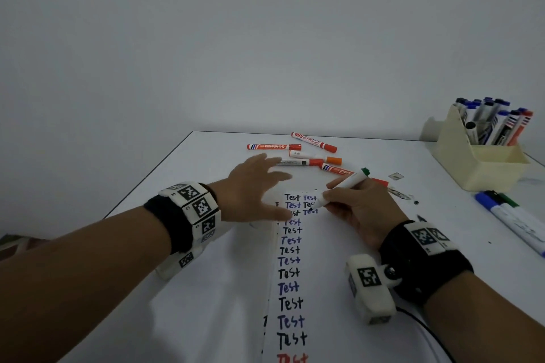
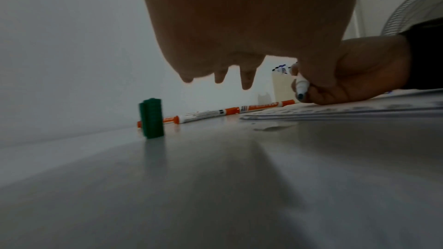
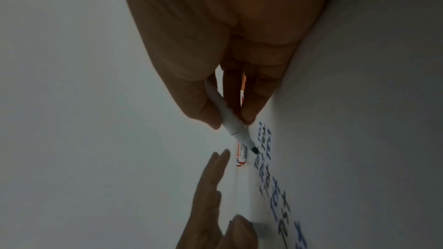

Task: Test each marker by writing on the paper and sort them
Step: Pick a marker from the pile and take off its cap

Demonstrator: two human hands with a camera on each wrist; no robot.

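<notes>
Nearest the lower edge of the head view, the paper lies flat on the white table as a long strip running up the centre of the frame. It carries a column of the word "Test" in black, blue and, at the bottom edge, red ink; a second short column sits at its upper end.

Both forearms enter from the lower corners, each with a black wrist strap bearing white marker blocks.

At the upper end of the paper, right of centre, the right hand pinches the green marker between thumb and fingers. The marker is uncapped, tilted, with its tip pointing down at the upper part of the paper; whether the tip touches the sheet cannot be told. The right wrist view shows the same pinch near the tip end of the barrel.

Left of centre, the left hand holds nothing; its fingers are straight and spread, palm down above the table, just beside the left edge of the paper.

In the left wrist view, a green cap stands upright on the table at centre left.

Farther up the head view, five red markers lie loose on the table beyond both hands.

At the right edge, blue and green markers lie side by side.

In the upper right, a cream holder contains upright markers, mostly blue-capped.
</notes>
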